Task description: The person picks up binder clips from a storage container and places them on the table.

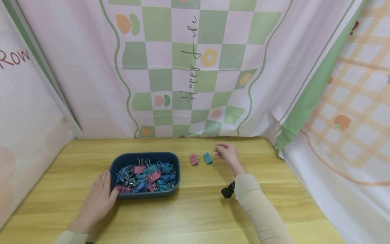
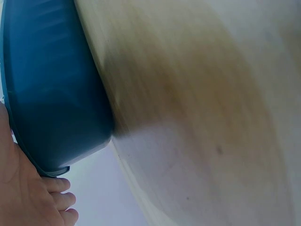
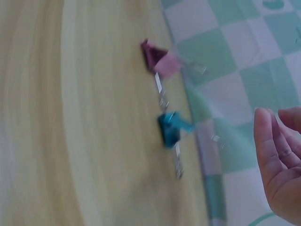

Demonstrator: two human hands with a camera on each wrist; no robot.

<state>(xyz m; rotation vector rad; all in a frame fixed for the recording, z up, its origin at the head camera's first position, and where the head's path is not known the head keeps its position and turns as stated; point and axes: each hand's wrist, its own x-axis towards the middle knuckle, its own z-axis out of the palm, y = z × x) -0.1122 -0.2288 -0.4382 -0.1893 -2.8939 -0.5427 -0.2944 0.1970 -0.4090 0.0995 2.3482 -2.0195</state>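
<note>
A dark blue plastic bin [image 1: 146, 194] holds many binder clips [image 1: 153, 177] in pink, blue and teal. At its left end my left hand [image 1: 99, 196] grips the rim, the thumb at the near corner and the fingers along the outer wall; the left wrist view shows the fingertips [image 2: 64, 200] beneath the bin's lip. To the right of the bin, a pink binder clip [image 1: 194, 159] and a teal binder clip [image 1: 208, 158] stand side by side on the table. Just right of the teal clip is my right hand [image 1: 228, 155]. In the right wrist view its thumb and fingers hold nothing and stay apart from the clip.
The wooden table [image 1: 195, 217] runs back to a hanging checkered curtain [image 1: 186, 67]. More fabric hangs on the left [image 1: 30, 112] and right sides [image 1: 350, 135]. A small black device [image 1: 228, 191] sits by the right wrist.
</note>
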